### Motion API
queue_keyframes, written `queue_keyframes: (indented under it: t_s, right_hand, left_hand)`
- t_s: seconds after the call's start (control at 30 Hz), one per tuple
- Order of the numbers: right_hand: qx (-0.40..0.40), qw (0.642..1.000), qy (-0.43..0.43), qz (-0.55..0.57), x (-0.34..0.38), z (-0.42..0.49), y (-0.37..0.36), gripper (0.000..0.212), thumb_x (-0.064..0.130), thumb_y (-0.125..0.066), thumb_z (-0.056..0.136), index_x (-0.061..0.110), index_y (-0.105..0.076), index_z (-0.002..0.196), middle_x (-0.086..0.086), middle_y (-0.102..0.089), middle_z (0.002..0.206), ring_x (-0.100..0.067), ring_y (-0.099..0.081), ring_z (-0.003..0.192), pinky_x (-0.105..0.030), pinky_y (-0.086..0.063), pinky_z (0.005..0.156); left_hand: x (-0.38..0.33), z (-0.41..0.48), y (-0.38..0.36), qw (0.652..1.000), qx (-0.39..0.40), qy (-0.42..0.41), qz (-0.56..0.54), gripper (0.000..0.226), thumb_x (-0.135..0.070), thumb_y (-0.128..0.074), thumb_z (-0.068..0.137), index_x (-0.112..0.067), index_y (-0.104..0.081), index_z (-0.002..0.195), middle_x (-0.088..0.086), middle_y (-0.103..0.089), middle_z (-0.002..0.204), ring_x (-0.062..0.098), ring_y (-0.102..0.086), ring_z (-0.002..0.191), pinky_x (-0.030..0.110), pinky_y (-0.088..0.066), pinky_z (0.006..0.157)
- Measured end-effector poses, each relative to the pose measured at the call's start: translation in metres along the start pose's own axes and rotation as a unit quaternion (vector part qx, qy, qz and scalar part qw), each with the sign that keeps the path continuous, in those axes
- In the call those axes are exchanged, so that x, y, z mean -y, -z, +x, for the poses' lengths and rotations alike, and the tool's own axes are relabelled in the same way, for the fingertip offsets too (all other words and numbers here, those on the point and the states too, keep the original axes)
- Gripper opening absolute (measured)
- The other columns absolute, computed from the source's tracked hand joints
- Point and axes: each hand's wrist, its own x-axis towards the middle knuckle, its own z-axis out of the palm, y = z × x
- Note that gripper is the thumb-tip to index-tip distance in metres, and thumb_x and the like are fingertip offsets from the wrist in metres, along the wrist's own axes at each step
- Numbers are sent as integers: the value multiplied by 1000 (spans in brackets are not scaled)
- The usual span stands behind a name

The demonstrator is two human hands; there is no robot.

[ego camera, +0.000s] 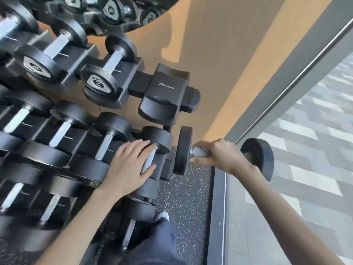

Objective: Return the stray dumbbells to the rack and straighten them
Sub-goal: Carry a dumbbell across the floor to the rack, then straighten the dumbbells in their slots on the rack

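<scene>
A black dumbbell rack (pixel 166 88) with tiers of round-headed dumbbells fills the left of the head view. My right hand (pixel 219 155) grips the metal handle of a stray black dumbbell (pixel 183 150), held in the air just right of the rack's middle tier, its far head near the glass. My left hand (pixel 129 165) lies flat, fingers apart, over the handle of the end dumbbell (pixel 158 139) on the middle tier. The top tier's last cradle stands empty beside a dumbbell marked 2 (pixel 98 83).
A wooden wall (pixel 219 54) runs behind the rack. A glass panel with a grey frame (pixel 286 88) stands close on the right. Speckled rubber flooring (pixel 187 197) lies below, with my shoe (pixel 162 217) and trouser leg at the rack's foot.
</scene>
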Motion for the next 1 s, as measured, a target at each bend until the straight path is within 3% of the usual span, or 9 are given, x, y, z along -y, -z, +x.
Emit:
queue_keyframes:
  t_s: [0.17, 0.3, 0.4, 0.47, 0.57, 0.63, 0.83, 1.0]
  right_hand:
    - [-22, 995, 97, -18, -34, 88, 32, 53, 69, -49, 76, 31, -58, 112, -2, -58, 75, -29, -57, 78, -33, -42, 66]
    - [16, 987, 157, -31, -51, 154, 45, 53, 66, -54, 76, 26, -60, 109, -5, -61, 78, -31, -56, 80, -33, -42, 66]
    - [45, 972, 222, -63, -61, 206, 45, 74, 90, -33, 63, 30, -58, 99, 1, -53, 67, -31, -54, 73, -33, -43, 65]
    - [73, 955, 272, -93, -64, 239, 43, 80, 93, -24, 61, 33, -56, 102, 1, -58, 73, -31, -59, 80, -35, -47, 67]
    - [110, 919, 336, -174, -57, 277, 48, 58, 75, -46, 74, 30, -57, 111, -7, -63, 86, -31, -60, 89, -29, -35, 63]
    - [139, 894, 376, -200, -52, 299, 51, 53, 70, -51, 76, 29, -58, 110, -8, -65, 90, -32, -60, 91, -28, -32, 64]
    - [205, 834, 467, -209, -42, 351, 47, 45, 67, -50, 80, 23, -49, 86, -2, -45, 70, -34, -57, 86, -33, -34, 62]
    - [168, 812, 530, -179, -48, 390, 44, 66, 84, -35, 64, 26, -56, 88, 3, -42, 51, -26, -52, 64, -30, -35, 55]
  left_hand:
    - [11, 51, 3, 999, -19, 45, 16, 55, -46, -39, 89, -13, -56, 129, 5, -57, 129, 24, -48, 121, 39, -30, 104]
    - [16, 65, 7, 994, -26, 103, 2, 55, -49, -36, 91, -14, -56, 130, 3, -56, 130, 22, -47, 123, 39, -29, 105]
    - [17, 65, -4, 987, -12, 158, -6, 61, -54, -24, 96, -15, -56, 129, 2, -56, 129, 20, -45, 122, 36, -26, 105]
    - [16, 66, -12, 980, 2, 197, -6, 60, -53, -26, 95, -15, -54, 131, 2, -55, 131, 20, -44, 123, 37, -26, 106]
    - [13, 74, -19, 971, 6, 240, 10, 57, -50, -36, 91, -15, -54, 132, 2, -55, 131, 20, -42, 124, 38, -25, 106]
    - [9, 81, -22, 963, 10, 269, 16, 57, -50, -36, 91, -15, -54, 132, 2, -55, 132, 19, -41, 124, 39, -26, 106]
    - [8, 115, -30, 946, -8, 322, 37, 56, -50, -37, 91, -16, -53, 132, 3, -53, 134, 22, -45, 125, 40, -29, 105]
    - [9, 127, -33, 929, -27, 364, 56, 56, -48, -40, 88, -14, -55, 130, 4, -56, 131, 24, -48, 121, 41, -32, 103]
